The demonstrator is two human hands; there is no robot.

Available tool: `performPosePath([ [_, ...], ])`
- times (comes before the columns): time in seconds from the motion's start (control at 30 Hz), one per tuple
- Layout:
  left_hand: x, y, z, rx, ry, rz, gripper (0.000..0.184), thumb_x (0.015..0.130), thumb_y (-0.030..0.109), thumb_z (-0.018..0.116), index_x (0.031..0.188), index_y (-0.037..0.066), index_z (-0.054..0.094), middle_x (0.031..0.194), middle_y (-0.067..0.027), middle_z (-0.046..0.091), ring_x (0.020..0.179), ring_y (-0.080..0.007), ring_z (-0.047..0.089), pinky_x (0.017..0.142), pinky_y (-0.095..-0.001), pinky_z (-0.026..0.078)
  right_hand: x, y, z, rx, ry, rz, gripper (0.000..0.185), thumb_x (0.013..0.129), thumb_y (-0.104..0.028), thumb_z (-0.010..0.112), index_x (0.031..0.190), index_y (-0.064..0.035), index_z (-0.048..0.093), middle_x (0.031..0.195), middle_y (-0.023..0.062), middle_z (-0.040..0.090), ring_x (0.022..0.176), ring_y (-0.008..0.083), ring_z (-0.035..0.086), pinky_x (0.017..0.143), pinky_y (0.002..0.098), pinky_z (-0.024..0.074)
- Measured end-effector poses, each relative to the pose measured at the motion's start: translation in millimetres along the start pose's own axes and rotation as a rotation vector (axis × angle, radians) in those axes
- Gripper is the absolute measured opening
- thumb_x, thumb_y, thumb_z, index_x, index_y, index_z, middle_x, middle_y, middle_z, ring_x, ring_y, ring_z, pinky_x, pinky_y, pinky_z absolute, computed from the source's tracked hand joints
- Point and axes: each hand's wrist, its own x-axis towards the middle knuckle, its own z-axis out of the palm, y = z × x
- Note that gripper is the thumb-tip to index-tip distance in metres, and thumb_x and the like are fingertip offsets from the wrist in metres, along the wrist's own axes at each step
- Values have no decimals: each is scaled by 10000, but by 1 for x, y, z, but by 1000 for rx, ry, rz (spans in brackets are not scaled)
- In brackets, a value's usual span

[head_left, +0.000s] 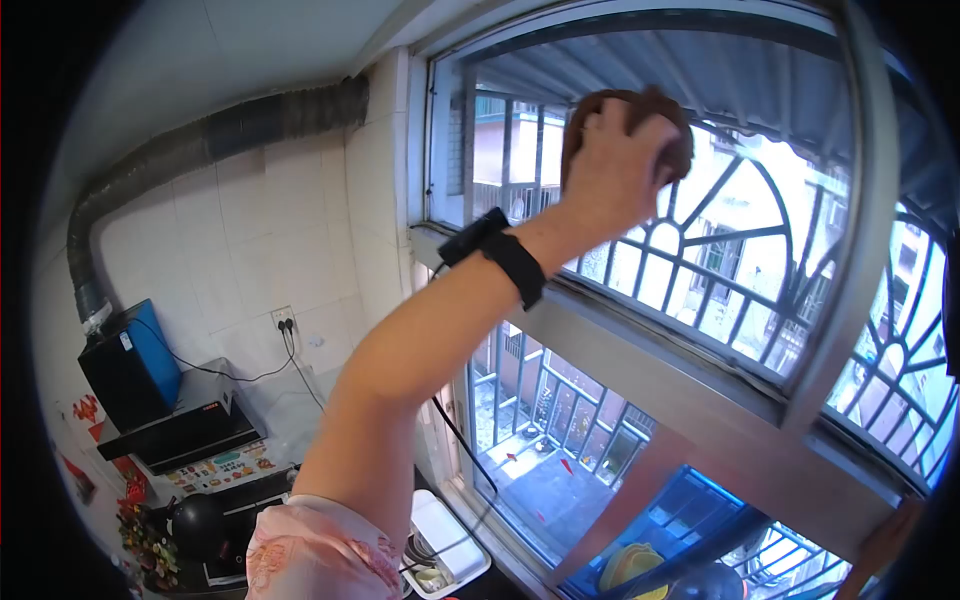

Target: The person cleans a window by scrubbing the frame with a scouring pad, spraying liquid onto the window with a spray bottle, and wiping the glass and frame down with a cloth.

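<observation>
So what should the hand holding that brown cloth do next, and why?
I'd probably slide the brown cloth a little right: the left hand seems to press it against the upper window pane, which extends beyond it that way.

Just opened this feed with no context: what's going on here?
A person's left hand, arm stretched up, grips a bunched brown cloth at the upper window pane. A black band circles that wrist. Below, to the left of the window, sits a white container. One still can't show whether the cloth is moving.
</observation>
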Motion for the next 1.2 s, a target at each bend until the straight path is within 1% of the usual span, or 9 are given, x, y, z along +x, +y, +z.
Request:
performPosePath([
  [0.1,-4,-89,-9,42,-6,-74,372,801,97,678,1138,171,538,1136,-250,472,1018,-489,495,893,-533,432,53,-135,-62,4,305,-239,446,1001,-306,498,689,7,558,679,193,512,642,397,471,604,496,360],
  [0.37,-4,-350,-23,319,-58,-332,445,862,263,627,1281,148,528,1133,-260,632,1041,-435,621,894,-476,514,51,-149,-59,31,321,-163,449,991,-358,535,744,14,588,712,190,553,654,363,498,617,479,387],
  [0.4,-11,-373,-32,210,-185,-407,487,791,193,724,1241,146,541,1250,-255,477,1076,-486,544,811,-535,503,48,-142,-55,37,346,-155,449,992,-360,534,751,15,589,717,184,555,658,357,503,622,475,393],
  [0.43,-32,-383,-41,147,-240,-507,446,867,283,602,1281,138,522,1131,-244,649,1061,-417,621,904,-465,511,47,-142,-51,51,375,-143,449,993,-363,533,758,15,591,722,178,558,662,351,508,626,470,398],
  [0.5,-77,-449,-38,338,-302,-542,458,875,271,543,1308,131,490,1076,-256,660,1046,-437,616,898,-472,496,46,-155,-48,8,410,-151,446,997,-366,528,776,17,591,737,172,558,667,344,511,638,462,411],
  [0.67,-103,-392,-72,333,-534,-608,457,824,259,576,1249,98,523,1089,-235,659,1044,-412,619,887,-448,492,48,-145,-51,-47,366,-152,460,1004,-390,508,816,22,589,782,174,562,685,341,512,666,455,435],
  [0.77,-144,-402,-73,232,-935,-633,396,807,272,586,1148,71,595,1076,-206,669,1014,-397,627,870,-432,495,41,-142,-44,-43,436,-183,489,1008,-414,486,812,24,580,785,176,558,680,334,507,655,457,429],
  [0.93,-187,-338,-80,98,-742,-823,339,792,282,625,1075,98,663,1047,-153,693,962,-321,660,834,-373,513,50,-168,-44,18,460,-191,524,1006,-438,478,744,14,532,718,159,517,637,322,458,624,454,393],
  [1.2,-140,-181,-61,-303,-780,-590,304,817,284,646,1019,58,664,990,-154,685,932,-307,657,842,-376,500,51,-157,-51,-15,371,-194,551,1004,-473,453,690,-22,493,732,189,516,658,319,470,651,486,370],
])
